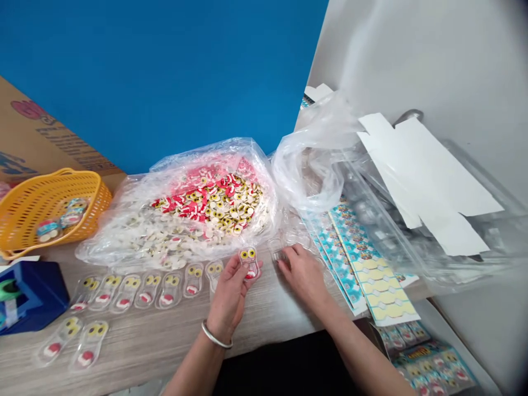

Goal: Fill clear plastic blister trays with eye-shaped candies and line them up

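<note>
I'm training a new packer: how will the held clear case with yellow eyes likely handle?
The clear case is probably light, its see-through walls looking thin. It seems fairly stiff, its moulded outline uncrumpled in the left grip. Its glossy surface may be slippery.

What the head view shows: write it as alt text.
The left hand holds a clear shell with yellow eyes and a red piece; the right hand is at clear plastic. Similar shells, a bag of parts and a yellow basket share the table.
</note>
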A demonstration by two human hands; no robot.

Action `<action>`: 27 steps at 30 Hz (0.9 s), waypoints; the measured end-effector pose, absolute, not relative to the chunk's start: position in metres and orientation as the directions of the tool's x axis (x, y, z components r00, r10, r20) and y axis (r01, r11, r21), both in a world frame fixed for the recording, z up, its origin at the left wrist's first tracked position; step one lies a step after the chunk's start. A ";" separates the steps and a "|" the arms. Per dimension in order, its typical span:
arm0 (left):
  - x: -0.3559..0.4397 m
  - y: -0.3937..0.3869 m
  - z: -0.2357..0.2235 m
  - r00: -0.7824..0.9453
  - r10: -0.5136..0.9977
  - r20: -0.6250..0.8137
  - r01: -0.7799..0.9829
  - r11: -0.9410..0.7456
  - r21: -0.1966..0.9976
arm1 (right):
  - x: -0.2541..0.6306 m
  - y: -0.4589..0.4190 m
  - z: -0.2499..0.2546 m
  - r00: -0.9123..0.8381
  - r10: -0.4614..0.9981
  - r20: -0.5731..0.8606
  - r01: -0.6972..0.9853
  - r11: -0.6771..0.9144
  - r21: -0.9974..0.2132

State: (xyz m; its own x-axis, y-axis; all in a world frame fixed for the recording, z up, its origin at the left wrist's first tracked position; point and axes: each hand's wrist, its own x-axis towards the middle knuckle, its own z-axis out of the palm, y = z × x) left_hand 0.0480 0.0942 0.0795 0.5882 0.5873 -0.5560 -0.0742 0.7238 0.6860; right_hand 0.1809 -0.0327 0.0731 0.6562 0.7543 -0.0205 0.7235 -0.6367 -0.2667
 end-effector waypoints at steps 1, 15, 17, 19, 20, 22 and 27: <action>0.048 0.094 0.080 0.584 0.593 -0.555 -0.077 0.721 0.689 | 0.180 -0.030 0.071 0.652 0.757 -0.028 0.734 -0.641 -0.226; 0.040 0.083 0.074 0.537 0.605 -0.588 -0.109 0.741 0.663 | 0.163 -0.039 0.063 0.698 0.715 0.022 0.604 -0.573 -0.554; 0.039 0.082 0.075 0.542 0.596 -0.592 -0.102 0.746 0.658 | 0.164 -0.042 0.066 0.686 0.727 0.040 0.610 -0.543 -0.577; 0.040 0.080 0.076 0.556 0.581 -0.595 -0.086 0.752 0.654 | 0.177 -0.040 0.072 0.671 0.736 0.089 0.631 -0.504 -0.590; 0.041 0.080 0.078 0.568 0.569 -0.595 -0.074 0.755 0.652 | 0.190 -0.038 0.076 0.673 0.728 0.130 0.642 -0.488 -0.591; 0.044 0.080 0.080 0.593 0.544 -0.594 -0.046 0.759 0.650 | 0.228 -0.031 0.087 0.694 0.687 0.215 0.664 -0.496 -0.559; 0.059 0.080 0.086 0.640 0.495 -0.587 0.000 0.764 0.645 | 0.350 0.001 0.107 0.799 0.579 0.162 0.599 -0.745 -0.294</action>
